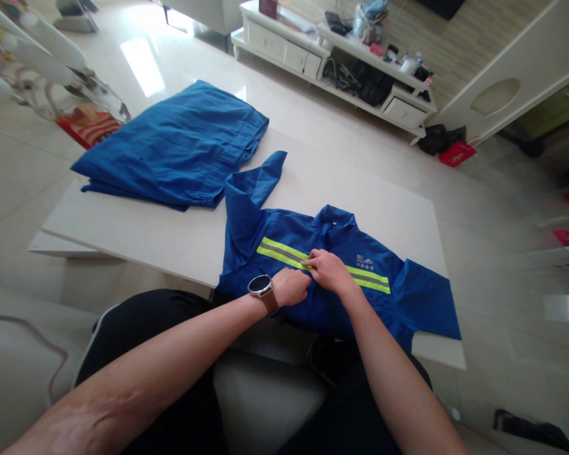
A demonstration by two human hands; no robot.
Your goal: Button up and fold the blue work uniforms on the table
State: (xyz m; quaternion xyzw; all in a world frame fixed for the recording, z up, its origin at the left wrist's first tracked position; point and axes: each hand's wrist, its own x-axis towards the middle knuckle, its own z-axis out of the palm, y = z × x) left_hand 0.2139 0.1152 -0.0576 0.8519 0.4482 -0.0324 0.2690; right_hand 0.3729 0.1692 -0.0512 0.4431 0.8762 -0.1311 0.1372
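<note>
A blue work jacket (289, 222) lies front up on the white table, collar pointing away from me, a yellow-green reflective stripe across its chest. My left hand (290, 287), with a watch (260, 285) on the wrist, is closed on the jacket's front edge just below the stripe. Right beside it, my right hand (329, 268) pinches the front placket at the stripe, its index finger pointing left. Whatever small part lies between the fingertips is hidden. The jacket's sleeves (427, 300) spread out to both sides, and its lower hem hangs toward my lap.
Folded blue trousers (171, 148) lie on the left part of the white table (384, 202). A white TV cabinet (284, 47) with assorted items stands across the tiled floor. A red bag (456, 153) rests on the floor at the right. My knees are under the near table edge.
</note>
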